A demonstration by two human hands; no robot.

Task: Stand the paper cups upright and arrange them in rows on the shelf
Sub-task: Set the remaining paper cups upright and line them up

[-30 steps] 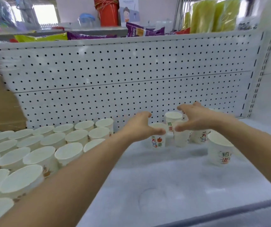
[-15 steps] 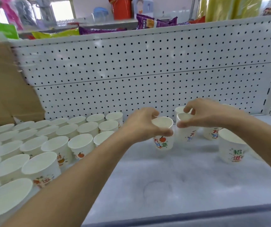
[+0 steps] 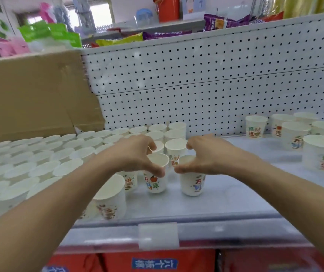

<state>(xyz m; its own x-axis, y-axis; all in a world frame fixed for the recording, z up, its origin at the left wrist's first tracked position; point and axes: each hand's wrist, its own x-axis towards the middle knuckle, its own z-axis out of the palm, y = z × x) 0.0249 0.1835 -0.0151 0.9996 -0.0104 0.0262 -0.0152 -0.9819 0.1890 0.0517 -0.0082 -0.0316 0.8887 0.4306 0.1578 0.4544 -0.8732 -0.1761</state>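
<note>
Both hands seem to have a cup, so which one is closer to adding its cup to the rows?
The left hand, probably. Its cup stands right beside the edge of the rows on the left. The right hand holds its cup farther out on the open shelf, with the left cup between.
</note>
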